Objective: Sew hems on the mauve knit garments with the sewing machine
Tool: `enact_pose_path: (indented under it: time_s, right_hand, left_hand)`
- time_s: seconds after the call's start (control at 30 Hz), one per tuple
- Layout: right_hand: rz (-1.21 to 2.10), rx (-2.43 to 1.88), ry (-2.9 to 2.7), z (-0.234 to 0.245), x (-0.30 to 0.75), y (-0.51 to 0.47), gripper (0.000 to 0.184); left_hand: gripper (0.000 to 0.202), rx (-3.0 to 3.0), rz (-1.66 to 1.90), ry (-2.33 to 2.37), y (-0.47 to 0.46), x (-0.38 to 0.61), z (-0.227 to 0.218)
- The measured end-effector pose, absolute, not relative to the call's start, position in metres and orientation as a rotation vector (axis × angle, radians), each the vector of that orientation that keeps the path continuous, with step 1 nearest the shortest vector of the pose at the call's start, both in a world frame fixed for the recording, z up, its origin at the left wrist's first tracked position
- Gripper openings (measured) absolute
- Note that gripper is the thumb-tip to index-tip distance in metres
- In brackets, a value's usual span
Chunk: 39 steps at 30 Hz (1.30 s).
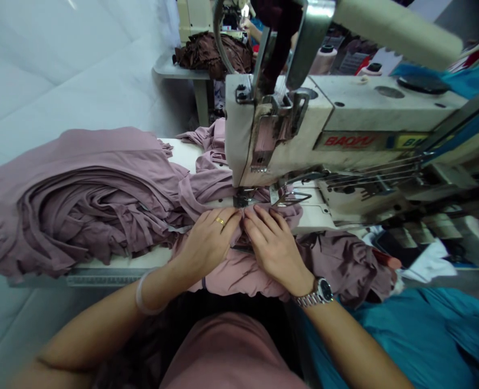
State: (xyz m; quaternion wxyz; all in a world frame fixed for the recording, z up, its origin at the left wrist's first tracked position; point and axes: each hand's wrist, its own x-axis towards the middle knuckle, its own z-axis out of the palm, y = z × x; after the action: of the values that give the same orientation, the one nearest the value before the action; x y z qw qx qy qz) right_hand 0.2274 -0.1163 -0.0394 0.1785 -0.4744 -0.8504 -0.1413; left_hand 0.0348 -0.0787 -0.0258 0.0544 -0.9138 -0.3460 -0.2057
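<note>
A pale sewing machine (280,135) stands in front of me, its presser foot (245,197) just beyond my fingertips. My left hand (210,232), with a ring on one finger, is closed on the mauve fabric (235,237) left of the foot. Close beside it, my right hand (274,243) grips the same fabric, fingers bent forward and thumb hidden. A metal watch is on the right wrist. The fabric's near part hangs over the table's front edge toward my lap.
A large heap of mauve cloth pieces (93,205) covers the left of the table. Darker mauve cloth (344,265) is bunched at the right, above teal fabric (433,329). Behind stand another table with brown cloth (218,51) and a thread cone (324,59). A white wall (69,59) borders the left.
</note>
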Motion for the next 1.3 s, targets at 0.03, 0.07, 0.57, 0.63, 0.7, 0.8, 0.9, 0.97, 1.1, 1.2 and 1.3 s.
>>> enact_pose_path:
  time_s: [0.03, 0.07, 0.57, 0.63, 0.7, 0.8, 0.9, 0.97, 1.1, 1.2, 1.3]
  right_hand:
    - [-0.411, -1.345, -2.414, -0.038, 0.227, -0.116, 0.033]
    - [-0.421, -1.347, -2.421, -0.037, 0.227, -0.116, 0.032]
    - [-0.315, -1.409, -2.301, -0.036, 0.222, -0.104, 0.038]
    - [-0.312, -1.422, -2.295, -0.034, 0.22, -0.102, 0.038]
    - [-0.313, -1.424, -2.295, -0.033, 0.219, -0.1, 0.039]
    - [-0.309, -1.424, -2.298, -0.033, 0.221, -0.099, 0.039]
    - [-0.289, -1.384, -2.292, -0.035, 0.225, -0.099, 0.039]
    - [-0.25, -1.307, -2.26, -0.037, 0.228, -0.101, 0.035]
    - [-0.189, -1.204, -2.17, -0.039, 0.229, -0.105, 0.024]
    - [-0.182, -1.212, -2.157, -0.038, 0.226, -0.105, 0.022]
    - [-0.179, -1.229, -2.176, -0.036, 0.225, -0.102, 0.023]
  left_hand:
    - [0.04, -2.774, -0.623, -1.047, -0.079, 0.035, -0.025]
    - [0.04, -2.773, -0.615, -1.045, -0.079, 0.034, -0.025]
    - [0.042, -2.807, -0.546, -1.014, -0.069, 0.032, -0.024]
    - [0.042, -2.811, -0.548, -1.007, -0.068, 0.033, -0.023]
    - [0.04, -2.815, -0.54, -1.013, -0.066, 0.033, -0.022]
    - [0.039, -2.812, -0.543, -0.997, -0.063, 0.033, -0.021]
    - [0.036, -2.825, -0.581, -0.903, -0.058, 0.028, -0.02]
    - [0.031, -2.834, -0.63, -0.806, -0.056, 0.024, -0.02]
    - [0.024, -2.826, -0.709, -0.699, -0.054, 0.019, -0.019]
    - [0.022, -2.801, -0.746, -0.706, -0.055, 0.021, -0.019]
    - [0.02, -2.791, -0.752, -0.738, -0.056, 0.026, -0.021]
